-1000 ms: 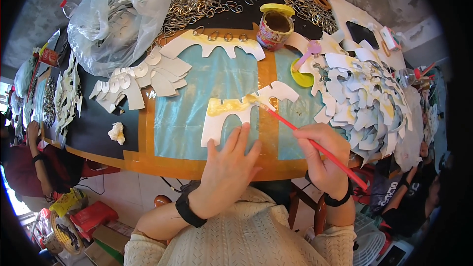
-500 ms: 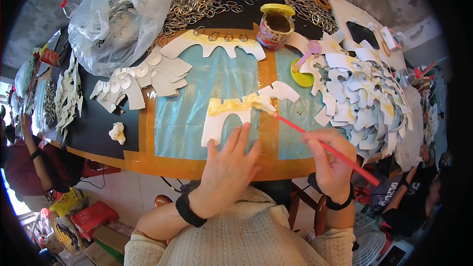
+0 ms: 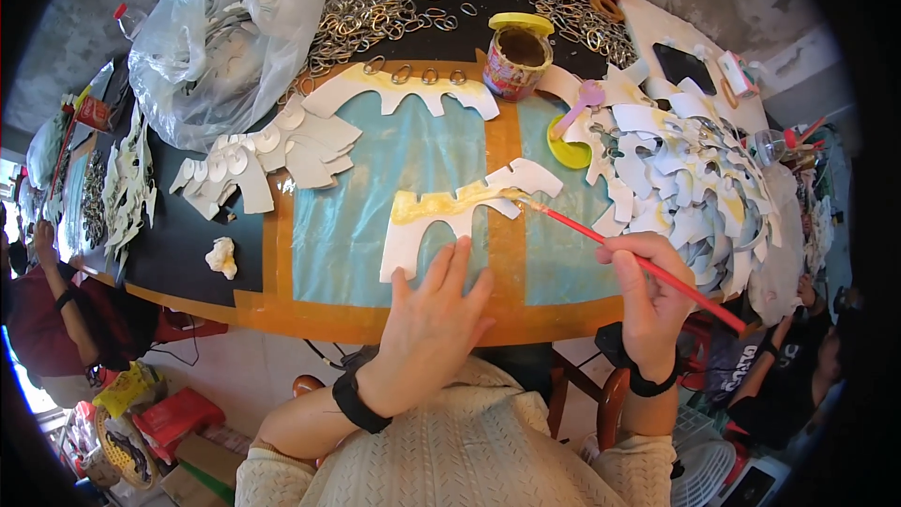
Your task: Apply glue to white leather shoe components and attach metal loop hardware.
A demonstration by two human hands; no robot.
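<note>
1. The left hand is lying spread, its fingertips pressing 2 lower parts of the white notched strip.
2. The right hand is pinching the red-handled brush, its bristles meeting the strip's right portion.
3. The strip is resting flat on the blue sheet and orange tape covering the surface.
4. It is probably light, thin and bendable, sliding easily unless pinned; its narrow legs are likely creasing if pulled.
5. The yellowish coating is looking wet and tacky, so the bare legs are offering the cleanest hold.
</note>
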